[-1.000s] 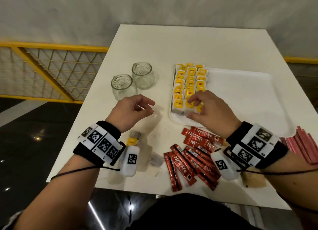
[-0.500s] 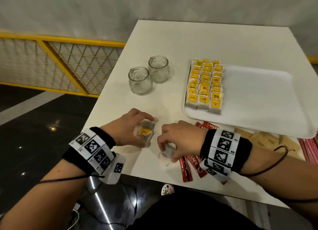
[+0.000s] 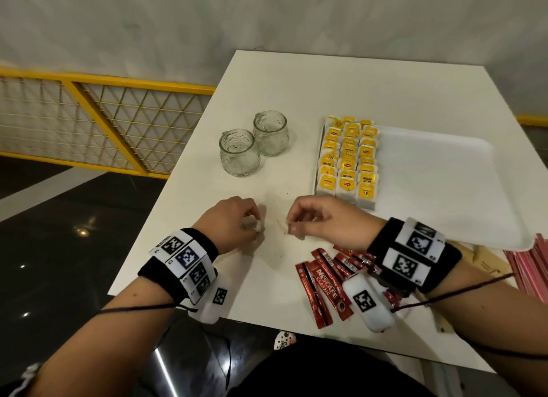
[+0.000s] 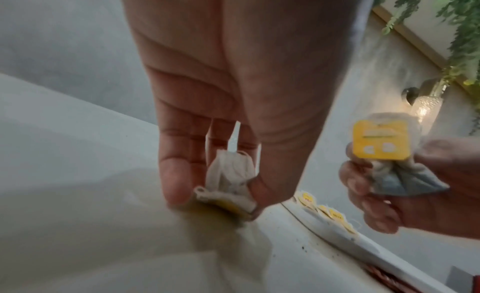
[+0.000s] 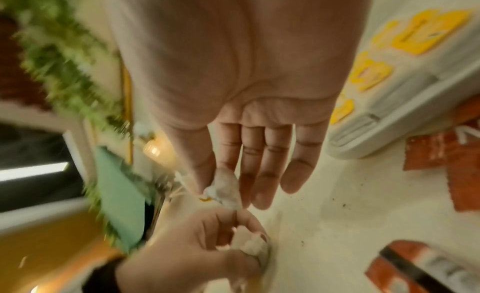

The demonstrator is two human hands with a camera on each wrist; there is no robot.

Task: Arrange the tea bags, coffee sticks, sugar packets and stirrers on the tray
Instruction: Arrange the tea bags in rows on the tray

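Head view: the left hand (image 3: 234, 223) and the right hand (image 3: 318, 218) are curled over the table (image 3: 296, 100) near the tray (image 3: 439, 171); their contents are mostly hidden. Left wrist view: each hand pinches one tea bag (image 4: 228, 182), the right hand's tea bag (image 4: 389, 153) upright, its yellow tag uppermost. Right wrist view: blurred; both pinches are confirmed.

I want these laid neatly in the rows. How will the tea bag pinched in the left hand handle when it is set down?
The tea bag looks crumpled between the left hand's fingertips, so it is probably soft and floppy. It seems light, since a fingertip pinch carries it. Its yellow tag may flop aside, so it probably needs smoothing on the tray.
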